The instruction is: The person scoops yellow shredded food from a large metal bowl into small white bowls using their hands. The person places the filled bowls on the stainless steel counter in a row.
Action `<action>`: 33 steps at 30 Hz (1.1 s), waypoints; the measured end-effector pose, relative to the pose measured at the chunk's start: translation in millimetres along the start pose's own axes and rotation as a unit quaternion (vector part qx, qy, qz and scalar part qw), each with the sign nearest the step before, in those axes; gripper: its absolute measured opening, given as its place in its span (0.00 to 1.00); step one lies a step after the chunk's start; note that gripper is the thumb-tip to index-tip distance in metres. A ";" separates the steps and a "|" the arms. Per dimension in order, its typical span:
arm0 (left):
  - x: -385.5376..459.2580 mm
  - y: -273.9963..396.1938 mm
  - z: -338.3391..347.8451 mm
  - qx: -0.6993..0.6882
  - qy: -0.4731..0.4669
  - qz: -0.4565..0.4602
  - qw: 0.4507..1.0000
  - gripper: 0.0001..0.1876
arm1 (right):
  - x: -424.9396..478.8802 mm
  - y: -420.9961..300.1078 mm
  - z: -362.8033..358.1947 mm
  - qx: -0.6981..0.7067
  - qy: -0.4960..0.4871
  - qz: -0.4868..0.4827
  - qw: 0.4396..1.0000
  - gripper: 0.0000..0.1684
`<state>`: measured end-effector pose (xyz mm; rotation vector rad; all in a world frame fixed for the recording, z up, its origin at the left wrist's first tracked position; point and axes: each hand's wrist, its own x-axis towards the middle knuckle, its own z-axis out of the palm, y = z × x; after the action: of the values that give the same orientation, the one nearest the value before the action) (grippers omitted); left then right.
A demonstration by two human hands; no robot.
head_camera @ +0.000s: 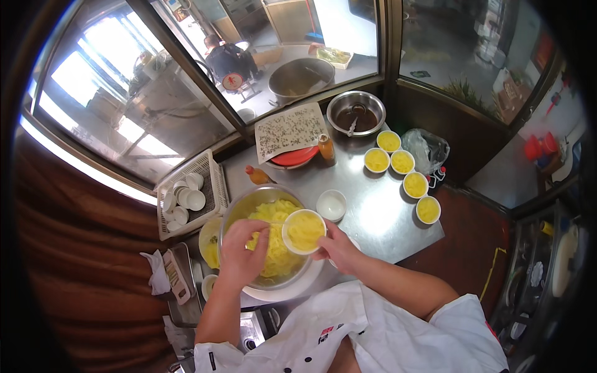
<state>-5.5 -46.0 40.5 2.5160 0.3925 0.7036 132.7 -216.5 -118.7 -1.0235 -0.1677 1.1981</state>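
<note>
My right hand grips a white bowl filled with yellow shreds, tilted above a large steel basin. More yellow shreds are heaped inside that basin. My left hand hovers over the basin's left side, thumb and forefinger pinched together. A thin pale strand runs from those fingertips to the rim of the held bowl. Just beyond the basin stands a white bowl with nothing in it. Part of another white bowl shows behind my right wrist.
Several filled white bowls line the steel table's right side. At the back are a steel bowl of dark sauce with a ladle, and an orange bottle. Another bottle stands behind the basin. A plastic basket holds stacked bowls at left.
</note>
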 end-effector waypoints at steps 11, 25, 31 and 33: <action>-120.8 -190.1 31.9 0.092 -0.097 -0.186 0.973 0.11 | 2.2 -0.3 0.2 -0.004 0.010 0.019 1.000 0.42; -200.0 -191.7 103.2 0.096 -0.024 -0.225 0.969 0.09 | -0.8 -39.7 -74.7 0.013 0.120 -0.006 0.993 0.38; -201.4 -185.2 118.4 0.135 0.052 -0.223 0.964 0.10 | 11.3 -24.0 -151.9 0.159 0.183 -0.010 0.970 0.31; -203.2 -187.4 120.5 0.159 0.063 -0.206 0.964 0.10 | 26.6 -14.4 -184.6 0.156 0.222 -0.031 0.962 0.31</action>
<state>-133.1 -15.2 -230.9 2.5566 1.1146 0.6744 264.4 -298.8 -223.0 -0.9731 0.3314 0.8771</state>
